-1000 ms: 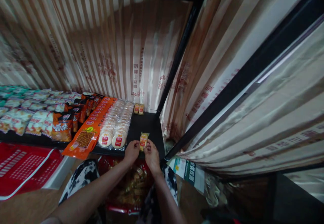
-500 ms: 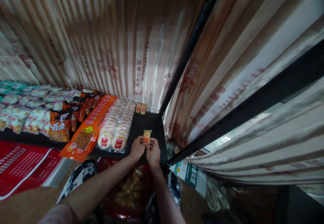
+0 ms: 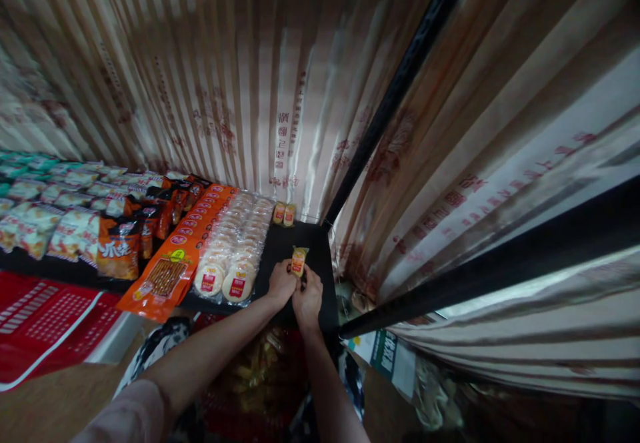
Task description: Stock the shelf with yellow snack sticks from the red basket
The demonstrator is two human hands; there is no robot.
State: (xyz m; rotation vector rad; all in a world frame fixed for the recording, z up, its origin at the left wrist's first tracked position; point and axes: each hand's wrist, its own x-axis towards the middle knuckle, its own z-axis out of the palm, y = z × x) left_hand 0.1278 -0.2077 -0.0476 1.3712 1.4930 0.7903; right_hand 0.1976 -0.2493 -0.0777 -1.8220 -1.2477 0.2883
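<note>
Both of my hands hold one small yellow-orange snack packet [image 3: 299, 261] upright over the black shelf [image 3: 305, 243]. My left hand [image 3: 281, 283] grips its left side and my right hand [image 3: 308, 297] its right side. Two similar small packets [image 3: 283, 213] stand at the back of the shelf near the curtain. A clear pack of round rice crackers [image 3: 237, 244] lies just left of my hands.
Long orange snack packs [image 3: 181, 256], orange chip bags [image 3: 119, 249] and several green-white bags [image 3: 30, 223] fill the shelf to the left. Striped plastic curtains [image 3: 240, 83] close off the back and right. A red basket of snacks [image 3: 250, 376] sits below my arms.
My hands with the small packet have moved further in over the shelf, toward the back. The view has tilted slightly.
</note>
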